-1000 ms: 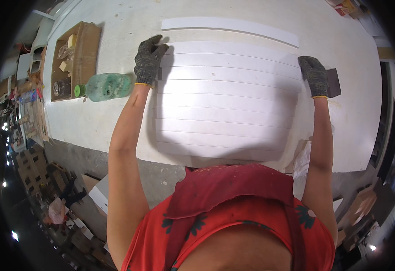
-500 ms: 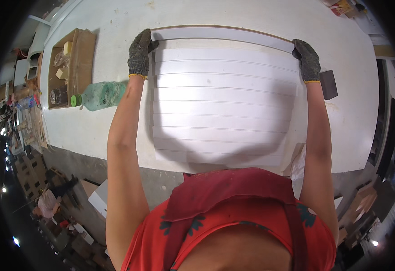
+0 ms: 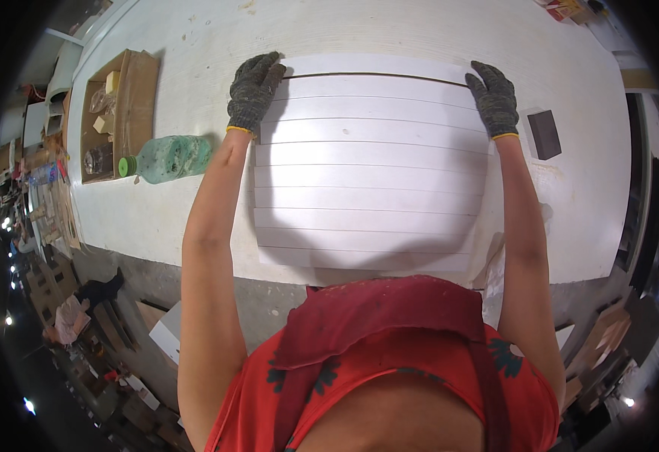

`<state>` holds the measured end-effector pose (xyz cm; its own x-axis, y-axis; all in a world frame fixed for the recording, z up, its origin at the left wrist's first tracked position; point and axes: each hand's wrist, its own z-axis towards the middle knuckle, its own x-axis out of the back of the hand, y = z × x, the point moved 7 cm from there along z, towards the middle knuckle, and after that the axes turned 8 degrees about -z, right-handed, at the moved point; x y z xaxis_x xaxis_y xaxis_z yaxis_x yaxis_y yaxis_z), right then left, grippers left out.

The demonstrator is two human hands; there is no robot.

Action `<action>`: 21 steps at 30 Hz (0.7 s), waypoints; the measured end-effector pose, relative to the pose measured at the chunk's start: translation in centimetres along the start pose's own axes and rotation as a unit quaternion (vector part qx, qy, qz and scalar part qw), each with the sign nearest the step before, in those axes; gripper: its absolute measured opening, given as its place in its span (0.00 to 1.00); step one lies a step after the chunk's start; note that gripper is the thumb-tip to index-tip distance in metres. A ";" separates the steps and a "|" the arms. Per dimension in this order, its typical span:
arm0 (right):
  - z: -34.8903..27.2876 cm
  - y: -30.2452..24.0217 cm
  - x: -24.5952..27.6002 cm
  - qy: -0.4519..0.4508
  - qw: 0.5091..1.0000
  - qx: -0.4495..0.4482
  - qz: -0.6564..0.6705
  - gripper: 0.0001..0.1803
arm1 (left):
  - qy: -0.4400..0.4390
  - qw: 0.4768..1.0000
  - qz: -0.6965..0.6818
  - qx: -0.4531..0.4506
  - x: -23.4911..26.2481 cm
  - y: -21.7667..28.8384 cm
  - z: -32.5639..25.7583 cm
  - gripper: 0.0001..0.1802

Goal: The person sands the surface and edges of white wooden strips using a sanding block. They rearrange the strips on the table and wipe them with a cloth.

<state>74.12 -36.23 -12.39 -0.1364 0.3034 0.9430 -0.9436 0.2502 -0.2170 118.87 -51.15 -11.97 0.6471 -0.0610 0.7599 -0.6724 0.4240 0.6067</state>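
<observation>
Several long white boards (image 3: 367,177) lie flat side by side, their long edges running left to right. The farthest white board (image 3: 378,65) lies flat, with a dark narrow gap between it and its neighbour. My left hand (image 3: 255,92), in a dark grey knitted glove with a yellow cuff, holds this board's left end, fingers bent round the corner. At its right end is my right hand (image 3: 493,99), gloved the same way, with fingertips against the end. Between them, my two hands hold the board by its ends.
The boards rest on a white worktable (image 3: 201,226). To the left, a green plastic bottle (image 3: 171,158) lies beside an open cardboard box (image 3: 135,94) holding small blocks. A dark rectangular block (image 3: 545,135) is right of my right hand. Clear plastic wrap (image 3: 493,260) sits near the front edge.
The farthest board was tilted up on edge between my hands; now it lies flat behind the others. Both hands have moved slightly inward and turned over its ends.
</observation>
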 end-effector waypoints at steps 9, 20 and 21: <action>-0.9 1.7 -0.2 -0.016 0.997 -0.024 0.075 0.17 | -0.029 0.997 -0.063 0.038 -0.3 0.5 -0.7 0.22; -16.1 9.8 13.0 0.168 0.977 -0.089 0.093 0.16 | -0.093 0.988 -0.125 0.013 7.9 5.2 -22.9 0.50; -18.4 10.2 14.0 0.142 0.982 -0.115 0.046 0.17 | -0.135 0.990 -0.049 0.007 8.4 7.2 -24.7 0.56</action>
<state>68.18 -12.52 -6.03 -0.0981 0.5706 0.8154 -0.8330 0.4012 -0.3810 128.29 -26.32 -6.99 0.5903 -0.3415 0.7314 -0.6175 0.3924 0.6816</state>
